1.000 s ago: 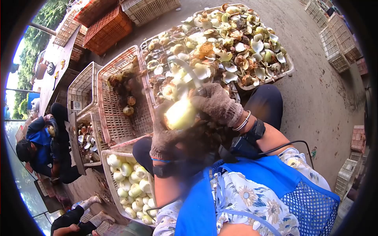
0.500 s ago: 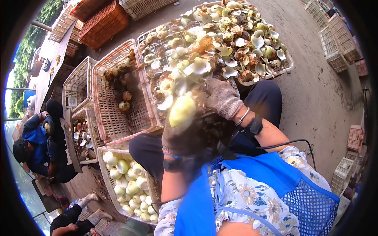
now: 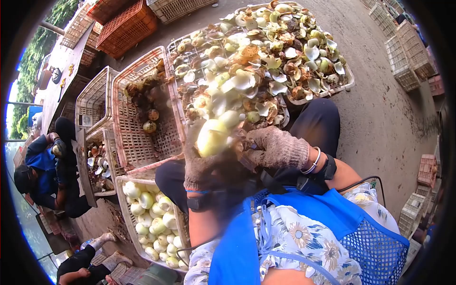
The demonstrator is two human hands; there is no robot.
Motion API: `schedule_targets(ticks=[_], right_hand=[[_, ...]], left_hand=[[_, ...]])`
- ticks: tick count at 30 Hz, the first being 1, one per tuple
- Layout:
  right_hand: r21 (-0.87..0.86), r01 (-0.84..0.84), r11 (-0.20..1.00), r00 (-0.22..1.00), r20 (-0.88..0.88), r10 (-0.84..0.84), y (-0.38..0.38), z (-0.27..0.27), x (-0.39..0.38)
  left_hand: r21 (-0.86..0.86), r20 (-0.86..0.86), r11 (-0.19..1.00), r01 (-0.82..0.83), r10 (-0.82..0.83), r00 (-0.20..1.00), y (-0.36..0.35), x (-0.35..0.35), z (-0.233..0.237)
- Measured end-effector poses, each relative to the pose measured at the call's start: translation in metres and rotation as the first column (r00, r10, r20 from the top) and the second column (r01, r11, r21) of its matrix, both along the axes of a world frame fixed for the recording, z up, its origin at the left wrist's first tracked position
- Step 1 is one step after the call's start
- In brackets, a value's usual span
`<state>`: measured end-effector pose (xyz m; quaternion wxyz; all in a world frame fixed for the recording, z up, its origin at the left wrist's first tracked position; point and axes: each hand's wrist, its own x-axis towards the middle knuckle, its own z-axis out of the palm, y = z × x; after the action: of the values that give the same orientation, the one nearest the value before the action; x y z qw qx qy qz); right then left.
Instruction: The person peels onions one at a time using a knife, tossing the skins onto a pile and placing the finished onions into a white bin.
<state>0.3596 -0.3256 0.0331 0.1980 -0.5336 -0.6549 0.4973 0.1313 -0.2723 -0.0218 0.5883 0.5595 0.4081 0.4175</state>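
The left hand [image 3: 199, 166] grips the pale onion [image 3: 212, 137], the right hand [image 3: 275, 147], at its three o'clock, has a grip I cannot tell, and too loose holding could let the smooth onion slip.

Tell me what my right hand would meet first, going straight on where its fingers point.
Most likely the pale onion held in the left hand, just ahead of the right hand; blur and depth leave any gap unclear.
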Motion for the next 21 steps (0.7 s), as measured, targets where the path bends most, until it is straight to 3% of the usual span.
schedule_targets(ticks=[1,3,4,6,9,10,11,13,14,16,19,21], right_hand=[[-0.001,0.005,1.0,1.0,0.001,-0.005,-0.001,-0.002,-0.001],[0.024,0.01,1.0,0.999,-0.05,-0.008,-0.004,-0.013,-0.005],[0.074,0.0,0.997,0.997,0.078,-0.005,-0.006,-0.017,-0.009],[0.091,0.05,0.995,0.997,0.056,-0.055,-0.008,-0.046,-0.019],[0.134,0.158,0.978,0.987,0.01,-0.161,-0.009,-0.042,-0.03],[0.096,0.164,0.982,0.985,0.046,-0.169,-0.007,-0.037,-0.032],[0.06,0.171,0.983,0.981,0.077,-0.176,-0.006,-0.036,-0.034],[0.072,0.188,0.98,0.98,0.048,-0.192,-0.002,-0.044,-0.03],[0.177,0.142,0.974,0.984,0.08,-0.158,0.001,-0.046,-0.028],[0.277,0.093,0.956,0.985,0.112,-0.129,0.004,-0.043,-0.027],[0.215,0.098,0.972,0.994,0.017,-0.104,0.005,-0.015,-0.025],[0.134,0.039,0.99,0.987,-0.158,-0.017,0.0,-0.005,-0.022]], left_hand=[[0.13,-0.113,0.991,0.033,-0.018,0.993,0.003,-0.003,-0.001],[0.187,-0.121,0.981,0.055,-0.032,0.992,0.003,-0.004,-0.003],[0.102,-0.007,0.994,0.032,-0.031,0.999,0.0,0.001,0.0],[-0.102,0.126,0.994,0.026,-0.013,0.992,-0.016,0.014,0.017],[0.023,0.058,1.0,-0.004,0.002,0.998,-0.02,0.022,0.012],[-0.093,0.116,0.994,0.05,-0.039,0.993,-0.019,0.011,-0.003],[-0.093,0.11,0.994,0.049,-0.039,0.993,-0.019,0.007,-0.012],[0.099,-0.151,0.993,0.061,-0.046,0.987,-0.017,0.004,-0.025],[0.145,-0.252,0.981,0.127,-0.087,0.964,-0.01,0.004,-0.031],[0.145,-0.283,0.979,0.143,-0.097,0.954,-0.01,-0.003,-0.033],[0.105,-0.33,0.983,0.148,-0.106,0.938,-0.012,-0.015,-0.054],[0.175,-0.361,0.983,0.054,0.013,0.933,-0.02,-0.025,-0.085]])
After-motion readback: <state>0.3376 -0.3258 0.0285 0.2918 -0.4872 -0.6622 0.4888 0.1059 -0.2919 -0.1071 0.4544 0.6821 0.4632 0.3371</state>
